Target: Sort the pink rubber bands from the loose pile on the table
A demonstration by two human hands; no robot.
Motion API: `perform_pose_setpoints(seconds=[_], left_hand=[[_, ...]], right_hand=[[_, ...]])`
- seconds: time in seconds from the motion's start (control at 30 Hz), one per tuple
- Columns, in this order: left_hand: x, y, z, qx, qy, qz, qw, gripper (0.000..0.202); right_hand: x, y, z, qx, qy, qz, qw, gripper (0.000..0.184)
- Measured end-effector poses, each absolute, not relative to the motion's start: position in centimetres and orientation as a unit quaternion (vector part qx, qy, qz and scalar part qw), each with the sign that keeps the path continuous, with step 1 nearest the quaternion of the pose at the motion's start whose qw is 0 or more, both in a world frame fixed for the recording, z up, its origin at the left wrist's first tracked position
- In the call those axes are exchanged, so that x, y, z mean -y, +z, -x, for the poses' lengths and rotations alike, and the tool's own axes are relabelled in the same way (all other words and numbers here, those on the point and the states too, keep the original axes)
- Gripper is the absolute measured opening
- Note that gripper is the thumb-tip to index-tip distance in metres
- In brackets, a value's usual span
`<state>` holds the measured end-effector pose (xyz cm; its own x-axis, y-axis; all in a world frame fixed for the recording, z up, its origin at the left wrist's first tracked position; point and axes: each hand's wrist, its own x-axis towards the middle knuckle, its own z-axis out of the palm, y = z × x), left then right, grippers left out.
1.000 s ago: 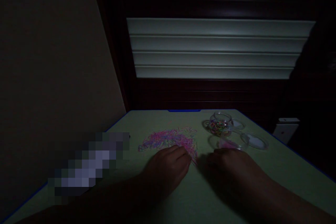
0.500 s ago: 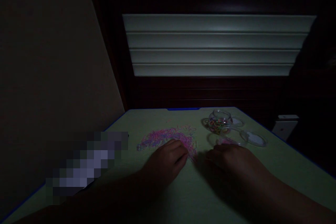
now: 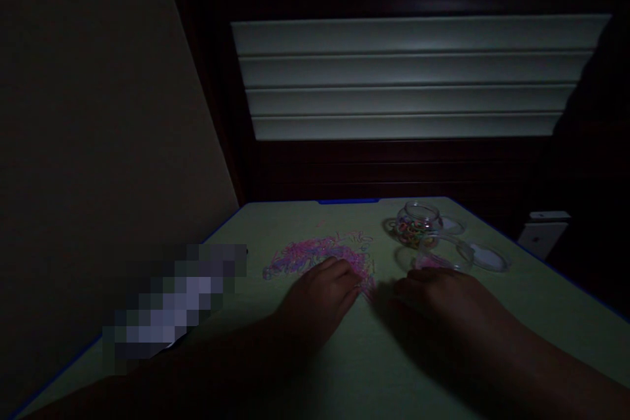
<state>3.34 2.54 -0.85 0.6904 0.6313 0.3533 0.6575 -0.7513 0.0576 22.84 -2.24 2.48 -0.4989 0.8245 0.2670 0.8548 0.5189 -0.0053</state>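
Observation:
A loose pile of small pink and purple rubber bands (image 3: 315,251) lies spread on the table. At its near right edge is my left hand (image 3: 327,292), fingers bent and pressed together, the fingertips touching the bands. What sits between those fingertips is too dark to make out. My right hand (image 3: 443,295) is curled closed to the right of the pile, just in front of a clear jar (image 3: 445,249) with some pink bands inside. Its fingertips are in shadow, and anything they hold is hidden.
Behind stands a round clear jar (image 3: 418,226) of multicoloured bands. Two clear lids, one behind (image 3: 451,226) and one at the right (image 3: 489,258), lie flat. A blurred-out object (image 3: 177,302) rests at the left of the pale green table (image 3: 280,220). White boxes (image 3: 544,236) stand beyond.
The view has shifted a little, so everything sits slightly differently in frame. Both hands stay at nearly the same places, with their fingers still closed.

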Motion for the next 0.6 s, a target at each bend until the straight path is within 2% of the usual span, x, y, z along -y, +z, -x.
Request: perform_pose_setpoints(seconds=[0.23,0.37,0.6], left_hand=[[-2.30,-0.61,-3.61,0.344,-0.134,0.925,0.089,0.016],[-2.31,-0.56,-3.61,0.347,-0.132,0.924,0.088,0.016],[-2.35,-0.53,-3.51,0.350,-0.138,0.923,0.086,0.018]], right_hand=[[1.97,2.11,-22.95,0.868,-0.046,0.483,0.107,0.020],[1.89,1.70,-23.01,0.869,-0.061,0.476,0.121,0.020],[2.03,2.56,-22.80,0.865,-0.055,0.488,0.098,0.020]])
